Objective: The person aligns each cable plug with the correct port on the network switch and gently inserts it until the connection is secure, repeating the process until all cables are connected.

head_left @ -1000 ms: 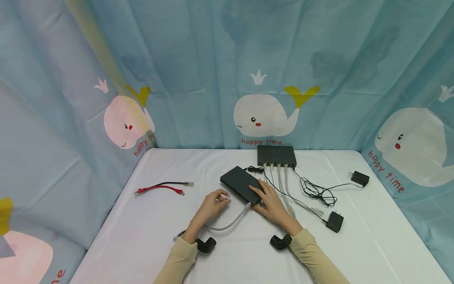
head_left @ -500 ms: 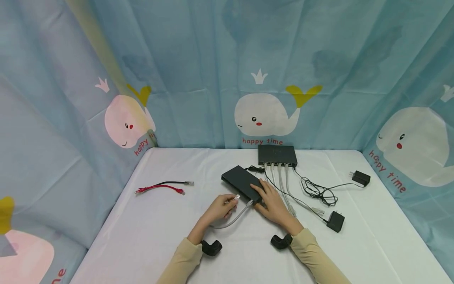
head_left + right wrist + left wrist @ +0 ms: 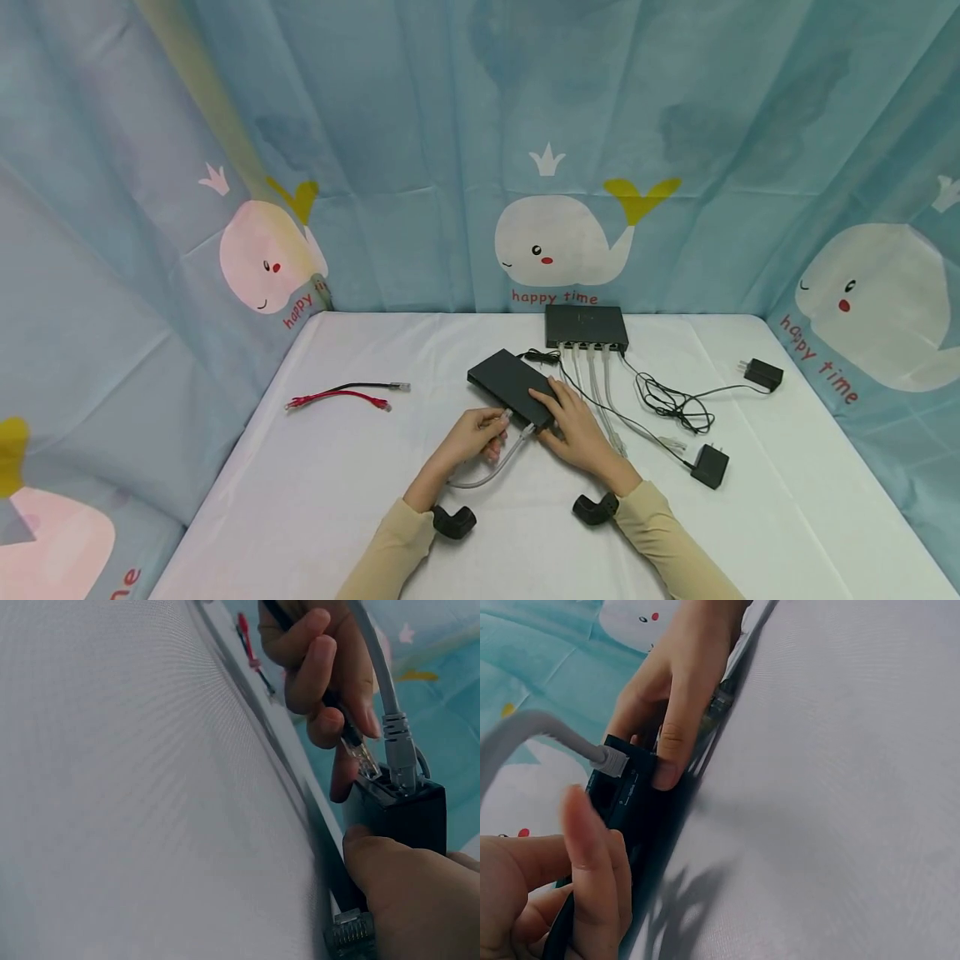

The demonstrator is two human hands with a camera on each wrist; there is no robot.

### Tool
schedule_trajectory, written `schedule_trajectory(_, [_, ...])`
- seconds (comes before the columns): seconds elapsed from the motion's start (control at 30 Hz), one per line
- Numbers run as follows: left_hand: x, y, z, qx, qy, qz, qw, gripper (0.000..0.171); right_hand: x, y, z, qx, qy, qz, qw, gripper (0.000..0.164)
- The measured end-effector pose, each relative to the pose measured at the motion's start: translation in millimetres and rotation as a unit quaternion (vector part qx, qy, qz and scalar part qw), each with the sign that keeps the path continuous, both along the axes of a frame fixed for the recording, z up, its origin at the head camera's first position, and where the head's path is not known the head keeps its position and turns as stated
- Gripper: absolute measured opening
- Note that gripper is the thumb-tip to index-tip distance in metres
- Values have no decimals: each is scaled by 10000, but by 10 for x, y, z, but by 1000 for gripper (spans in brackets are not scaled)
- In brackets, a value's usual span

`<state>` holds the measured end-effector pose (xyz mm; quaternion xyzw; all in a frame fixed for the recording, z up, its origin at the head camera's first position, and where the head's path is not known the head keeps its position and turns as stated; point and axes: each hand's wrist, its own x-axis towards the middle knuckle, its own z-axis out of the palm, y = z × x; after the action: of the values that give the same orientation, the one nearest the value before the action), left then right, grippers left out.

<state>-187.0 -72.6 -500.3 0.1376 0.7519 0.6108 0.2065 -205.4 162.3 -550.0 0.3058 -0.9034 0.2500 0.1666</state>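
A flat black network switch (image 3: 512,387) lies slantwise in the middle of the white table. My right hand (image 3: 573,429) grips its right end, fingers on top and thumb at the near side. My left hand (image 3: 472,437) pinches a black network cable (image 3: 346,724) just behind its clear plug (image 3: 365,761). That plug is at the row of ports, beside a grey network cable (image 3: 501,467) that is plugged into the end port. How far the clear plug sits in its port, I cannot tell.
Behind stands a second black switch (image 3: 586,327) with several pale cables (image 3: 592,387) plugged in. Power adapters (image 3: 763,376) and coiled black wire (image 3: 671,404) lie right. Red and black short cables (image 3: 337,397) lie left. Printed blue curtains (image 3: 405,167) enclose the table.
My left hand has moved right and brought the black cable's clear plug up to the switch's ports. The right hand keeps holding the switch in place.
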Motion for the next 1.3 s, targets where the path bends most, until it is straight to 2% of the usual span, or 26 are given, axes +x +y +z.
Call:
schedule_trajectory(0.13, [-57,-6,-144,222,-341,98,9991,50,7,3,-6,-34,-72,9,10000,64])
schedule_trajectory(0.37, [-44,-13,-153,355,-671,155,9970,54,22,-16,-34,-180,-86,-81,9998,64])
schedule_trajectory(0.7, [-24,-2,-135,520,-683,226,9961,54,47,-110,10,-124,-54,-512,9986,72])
schedule_trajectory(1.0, [-88,-24,-85,331,-535,354,9974,39,62,-117,72,53,-99,-500,9987,71])
schedule_trajectory(1.3, [-190,-32,-48,-39,-322,51,9995,34,43,-116,98,422,-79,-508,9978,72])
